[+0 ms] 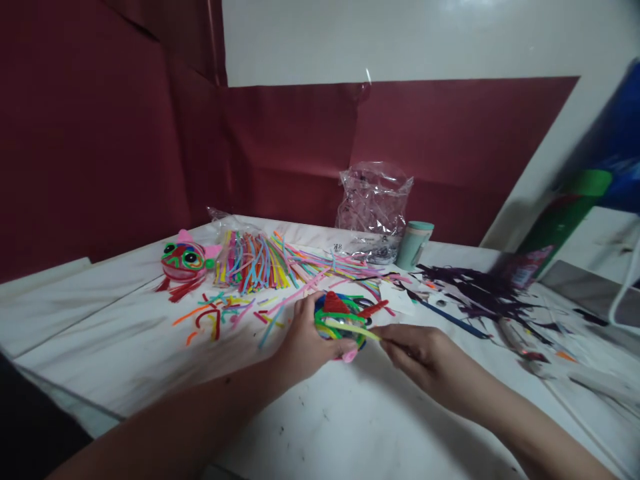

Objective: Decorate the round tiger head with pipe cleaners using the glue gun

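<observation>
My left hand [306, 340] is closed around a small round craft figure [341, 315] wrapped in blue, green and red pipe cleaners, held just above the white table [350, 427]. My right hand [413, 347] pinches the end of a yellow-green pipe cleaner [353, 328] that lies across the figure. Both hands meet at the middle of the table.
A finished red and pink figure with green eyes [184, 260] sits at the left. A heap of coloured pipe cleaners [265, 263] lies behind, with cut bits [215, 319] in front. A crumpled clear bag [374, 207], a teal cup [414, 244] and dark purple pieces [470, 287] stand further back and right.
</observation>
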Tool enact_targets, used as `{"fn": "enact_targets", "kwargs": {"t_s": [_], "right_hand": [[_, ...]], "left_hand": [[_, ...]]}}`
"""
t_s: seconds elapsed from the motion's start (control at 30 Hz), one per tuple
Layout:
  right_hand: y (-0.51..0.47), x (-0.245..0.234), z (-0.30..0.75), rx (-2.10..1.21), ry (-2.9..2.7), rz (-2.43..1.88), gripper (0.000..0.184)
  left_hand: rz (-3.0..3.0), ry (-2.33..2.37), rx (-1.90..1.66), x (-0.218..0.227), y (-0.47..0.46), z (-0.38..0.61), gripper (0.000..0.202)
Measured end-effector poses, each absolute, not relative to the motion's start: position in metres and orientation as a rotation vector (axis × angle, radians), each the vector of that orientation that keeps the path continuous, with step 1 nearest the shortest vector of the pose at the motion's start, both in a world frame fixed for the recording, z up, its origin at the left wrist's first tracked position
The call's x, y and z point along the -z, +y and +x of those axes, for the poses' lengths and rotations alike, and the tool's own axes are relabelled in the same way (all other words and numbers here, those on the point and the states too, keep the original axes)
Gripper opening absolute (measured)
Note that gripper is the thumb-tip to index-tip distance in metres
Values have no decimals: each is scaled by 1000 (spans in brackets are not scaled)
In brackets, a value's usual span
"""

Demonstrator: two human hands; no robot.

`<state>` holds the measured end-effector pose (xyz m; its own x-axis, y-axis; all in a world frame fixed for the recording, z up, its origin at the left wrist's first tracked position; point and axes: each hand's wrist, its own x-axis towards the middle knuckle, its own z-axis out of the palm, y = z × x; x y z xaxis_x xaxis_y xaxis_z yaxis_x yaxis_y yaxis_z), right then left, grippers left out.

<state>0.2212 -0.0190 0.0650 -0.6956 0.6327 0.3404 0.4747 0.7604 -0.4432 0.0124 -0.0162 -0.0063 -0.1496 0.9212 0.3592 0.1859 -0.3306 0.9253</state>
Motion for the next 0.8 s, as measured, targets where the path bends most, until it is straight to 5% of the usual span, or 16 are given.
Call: {"fn": "enact_targets", "kwargs": {"t_s": [0.8], "right_hand": [[-13,-22,194,-40,-2226,-805,24]], "left_hand": [[1675,1432,-1469,1,-20,12,88]]}}
